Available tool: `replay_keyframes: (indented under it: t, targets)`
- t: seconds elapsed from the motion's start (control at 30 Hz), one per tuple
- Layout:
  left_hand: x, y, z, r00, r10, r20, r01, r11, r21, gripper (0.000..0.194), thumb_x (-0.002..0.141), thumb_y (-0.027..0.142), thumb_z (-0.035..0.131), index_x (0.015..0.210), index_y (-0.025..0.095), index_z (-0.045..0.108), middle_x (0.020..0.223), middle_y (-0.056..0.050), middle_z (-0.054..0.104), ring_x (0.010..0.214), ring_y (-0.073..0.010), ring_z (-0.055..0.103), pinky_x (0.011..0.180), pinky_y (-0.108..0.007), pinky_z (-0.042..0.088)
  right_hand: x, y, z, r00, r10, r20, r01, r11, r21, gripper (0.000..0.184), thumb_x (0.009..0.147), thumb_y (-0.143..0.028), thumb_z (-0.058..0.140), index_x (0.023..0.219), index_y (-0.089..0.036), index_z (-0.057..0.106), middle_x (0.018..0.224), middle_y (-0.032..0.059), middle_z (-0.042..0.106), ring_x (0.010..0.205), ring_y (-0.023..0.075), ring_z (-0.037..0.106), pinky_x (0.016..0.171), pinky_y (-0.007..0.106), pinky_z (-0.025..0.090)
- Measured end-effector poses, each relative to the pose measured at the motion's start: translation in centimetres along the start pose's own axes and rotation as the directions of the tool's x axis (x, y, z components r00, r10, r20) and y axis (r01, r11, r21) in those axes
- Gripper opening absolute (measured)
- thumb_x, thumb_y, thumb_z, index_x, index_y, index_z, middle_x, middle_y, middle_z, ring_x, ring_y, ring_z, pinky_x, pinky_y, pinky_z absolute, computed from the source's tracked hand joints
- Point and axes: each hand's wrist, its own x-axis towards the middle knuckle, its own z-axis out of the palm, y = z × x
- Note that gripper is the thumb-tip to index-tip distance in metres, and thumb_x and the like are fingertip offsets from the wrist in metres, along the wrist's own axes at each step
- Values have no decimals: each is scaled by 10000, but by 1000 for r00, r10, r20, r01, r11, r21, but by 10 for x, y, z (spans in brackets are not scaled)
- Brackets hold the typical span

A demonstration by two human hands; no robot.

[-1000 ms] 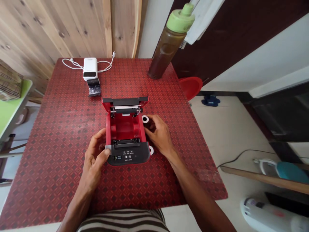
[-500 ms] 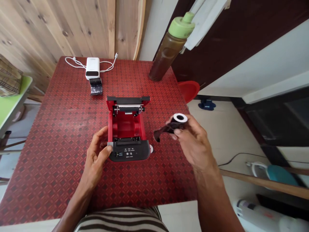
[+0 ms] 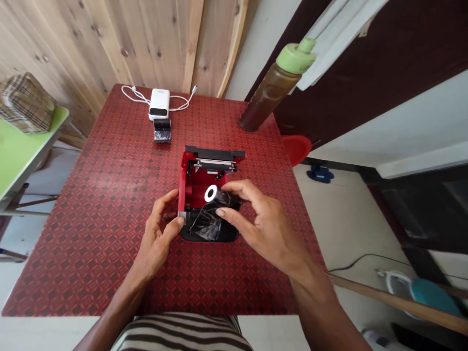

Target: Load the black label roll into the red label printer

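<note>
R hand [image 3: 268,229] blocks far end of black roll [image 3: 230,200]; its lower fingers hidden behind roll. Loose film [image 3: 206,226] + R hand cover most of front panel [image 3: 226,235], any markings unreadable. Machine [image 3: 197,192] interior partly blocked by roll. L hand [image 3: 161,234] fingertips partly hidden at machine's L side. Print on white device [image 3: 159,100] too sm. to read. Forearms [image 3: 120,302] + striped clothing [image 3: 183,336] cut at btm edge; plaid bag [image 3: 29,102] + green tabletop [image 3: 18,151] cut L; white cloth [image 3: 332,48] cut at top. Red round item [image 3: 298,148] partly hidden behind table [image 3: 109,243].
</note>
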Motion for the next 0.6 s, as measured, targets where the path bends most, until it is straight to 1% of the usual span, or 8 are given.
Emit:
replay_keyframes:
  t: [0.03, 0.1, 0.2, 0.27, 0.33, 0.47, 0.53, 0.6]
  targets:
    - [0, 1, 0, 1000, -1, 3, 1, 1000, -8, 575, 1010, 488, 740, 1527, 260, 633, 1455, -115, 755, 1152, -297, 753, 1012, -469, 611, 3, -2, 5, 999, -35, 9, 35, 995, -91, 197, 1041, -270, 758, 1233, -249, 717, 1163, 60, 828, 1042, 262, 786, 942, 427, 631]
    - [-1, 2, 1, 1000, -10, 9, 10, 1000, -24, 582, 1004, 496, 753, 1524, 263, 633, 1442, -113, 755, 1145, -292, 744, 1007, -462, 610, 9, -3, 16, 995, -96, 18, 97, 962, -256, 186, 1034, -195, 748, 1218, -220, 743, 1152, 85, 822, 1056, 291, 775, 964, 462, 625]
    - [-2, 2, 0, 1000, -25, 10, 26, 999, -33, 590, 1000, 500, 769, 1525, 267, 636, 1391, -102, 759, 1116, -281, 730, 1002, -450, 604, 15, -3, 32, 990, -138, 1, 126, 902, -414, 192, 1013, -162, 775, 1202, -185, 794, 1125, 115, 806, 1068, 326, 757, 968, 495, 627]
    - [-2, 1, 0, 1000, -28, 7, 28, 999, -31, 592, 1001, 504, 772, 1527, 267, 640, 1356, -95, 757, 1122, -282, 717, 1017, -449, 593, 19, -2, 37, 992, -129, -8, 110, 875, -471, 201, 1013, -159, 778, 1210, -175, 814, 1114, 118, 811, 1050, 329, 756, 957, 500, 630]
    - [-2, 0, 0, 1000, -28, 1, 28, 999, -23, 589, 1006, 511, 769, 1529, 271, 644, 1366, -93, 742, 1153, -285, 700, 1047, -453, 575, 23, -2, 38, 994, -109, 7, 97, 851, -516, 185, 1022, -166, 775, 1200, -171, 827, 1136, 125, 834, 1058, 334, 761, 964, 506, 626]
    - [-2, 0, 0, 999, -34, -2, 34, 999, -16, 583, 1011, 526, 760, 1528, 281, 647, 1415, -94, 713, 1191, -291, 681, 1077, -461, 557, 32, -8, 32, 996, -45, 79, 83, 798, -597, 115, 1029, -161, 763, 1107, -186, 844, 1205, 138, 862, 1095, 340, 775, 955, 493, 617]
    - [-2, 0, 0, 999, -41, 3, 41, 999, -21, 584, 1007, 520, 762, 1527, 281, 644, 1390, -95, 716, 1166, -288, 684, 1056, -458, 569, 35, -13, 31, 993, -10, 116, 83, 764, -640, 108, 1023, -149, 762, 1074, -194, 846, 1223, 141, 864, 1101, 342, 778, 940, 484, 616]
    - [-2, 2, 1, 999, -47, 6, 47, 999, -21, 585, 1007, 513, 759, 1530, 280, 639, 1365, -98, 717, 1143, -285, 684, 1042, -457, 576, 37, -18, 31, 989, 35, 143, 72, 729, -680, 127, 1028, -136, 745, 1085, -190, 845, 1222, 144, 864, 1109, 346, 782, 930, 480, 616]
